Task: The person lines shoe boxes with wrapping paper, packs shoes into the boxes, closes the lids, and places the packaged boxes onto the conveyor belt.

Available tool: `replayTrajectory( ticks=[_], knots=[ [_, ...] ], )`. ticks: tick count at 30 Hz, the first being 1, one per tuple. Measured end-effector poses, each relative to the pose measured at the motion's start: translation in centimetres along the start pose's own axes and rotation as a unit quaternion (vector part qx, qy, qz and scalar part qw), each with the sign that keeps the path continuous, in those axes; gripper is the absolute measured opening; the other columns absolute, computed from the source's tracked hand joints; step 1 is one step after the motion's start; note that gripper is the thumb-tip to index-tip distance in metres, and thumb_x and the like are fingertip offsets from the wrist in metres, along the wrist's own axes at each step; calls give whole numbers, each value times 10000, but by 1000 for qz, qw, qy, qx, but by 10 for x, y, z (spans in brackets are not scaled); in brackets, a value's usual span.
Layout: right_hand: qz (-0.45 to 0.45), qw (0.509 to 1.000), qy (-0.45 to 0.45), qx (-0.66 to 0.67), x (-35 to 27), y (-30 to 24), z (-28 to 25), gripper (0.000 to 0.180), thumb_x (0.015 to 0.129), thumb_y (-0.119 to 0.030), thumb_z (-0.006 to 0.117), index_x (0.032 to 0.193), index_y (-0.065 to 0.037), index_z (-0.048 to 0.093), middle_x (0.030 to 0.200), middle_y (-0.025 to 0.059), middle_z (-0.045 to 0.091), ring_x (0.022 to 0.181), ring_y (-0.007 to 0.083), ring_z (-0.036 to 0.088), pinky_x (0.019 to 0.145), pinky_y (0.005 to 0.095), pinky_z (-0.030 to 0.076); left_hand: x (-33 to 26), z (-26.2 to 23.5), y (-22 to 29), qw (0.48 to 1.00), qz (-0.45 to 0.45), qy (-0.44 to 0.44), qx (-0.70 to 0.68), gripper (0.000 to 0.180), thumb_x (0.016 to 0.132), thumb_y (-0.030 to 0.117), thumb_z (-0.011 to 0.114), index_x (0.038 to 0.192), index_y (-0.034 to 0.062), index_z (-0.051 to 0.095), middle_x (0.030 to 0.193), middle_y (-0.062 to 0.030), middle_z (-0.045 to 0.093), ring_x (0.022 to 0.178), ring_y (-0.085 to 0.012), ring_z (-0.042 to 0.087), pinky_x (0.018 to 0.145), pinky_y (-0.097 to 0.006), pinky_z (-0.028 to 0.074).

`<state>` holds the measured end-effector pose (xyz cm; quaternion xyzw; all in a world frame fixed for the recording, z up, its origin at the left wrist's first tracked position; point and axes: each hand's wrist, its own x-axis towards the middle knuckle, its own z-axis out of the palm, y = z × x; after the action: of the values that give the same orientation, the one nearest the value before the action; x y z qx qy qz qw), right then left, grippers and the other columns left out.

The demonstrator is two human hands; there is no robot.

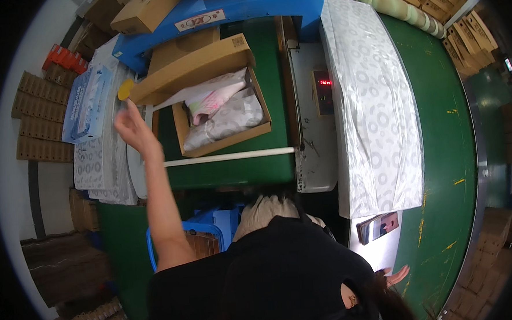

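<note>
My left hand is stretched out to the left, fingers apart and holding nothing. It hovers at the edge of a stack of patterned white bags, just below a small yellow disc. To its right an open cardboard box stands on the green table, with plastic-wrapped items inside. A thin white rod lies in front of the box. Only the fingers of my right hand show at the lower right, spread beside a white sheet, near a phone.
A scale with a red display stands right of the box. A long stack of patterned silver-white bags lies beyond it on a green conveyor. A blue machine and cartons sit at the back. A blue tissue pack lies far left.
</note>
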<state>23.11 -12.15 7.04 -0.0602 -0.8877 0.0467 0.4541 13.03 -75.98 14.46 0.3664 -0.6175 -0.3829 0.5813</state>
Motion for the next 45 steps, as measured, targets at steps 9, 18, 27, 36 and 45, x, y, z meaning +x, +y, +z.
replayTrajectory(
  ticks=[9,18,27,36,45],
  knots=[
    [-151,773,-434,438,114,-280,170,335,744,0,531,1077,-25,521,1059,145,548,995,294,519,846,337,419,93,12,-57,818,-514,-238,-103,713,666,582,601,1121,54,450,990,-188,513,835,-266,531,733,-347,432],
    [-90,719,-603,334,9,-438,279,386,753,-200,558,1031,40,440,777,241,588,786,381,575,684,433,456,41,-48,-173,852,-358,-352,148,596,703,487,587,1120,75,485,1018,-92,528,936,-185,502,704,-345,425],
    [-115,791,-495,340,97,-372,223,128,744,-136,519,749,-9,514,633,223,548,655,393,553,579,436,444,4,-23,-78,852,0,-471,228,295,828,230,507,919,-46,559,756,-211,589,715,-325,586,627,-353,426],
    [84,841,-462,268,186,-146,105,248,733,-196,590,657,24,505,515,206,478,477,308,516,462,390,395,-107,116,106,745,166,-642,69,217,793,152,484,828,-50,553,679,-254,535,720,-400,560,590,-389,438],
    [60,899,-434,29,156,-39,70,267,764,-265,539,674,-14,539,660,186,557,669,328,566,596,384,444,-211,196,174,537,49,-833,125,366,880,296,409,770,-20,557,546,-118,560,395,-160,538,335,-274,416]
  ],
)
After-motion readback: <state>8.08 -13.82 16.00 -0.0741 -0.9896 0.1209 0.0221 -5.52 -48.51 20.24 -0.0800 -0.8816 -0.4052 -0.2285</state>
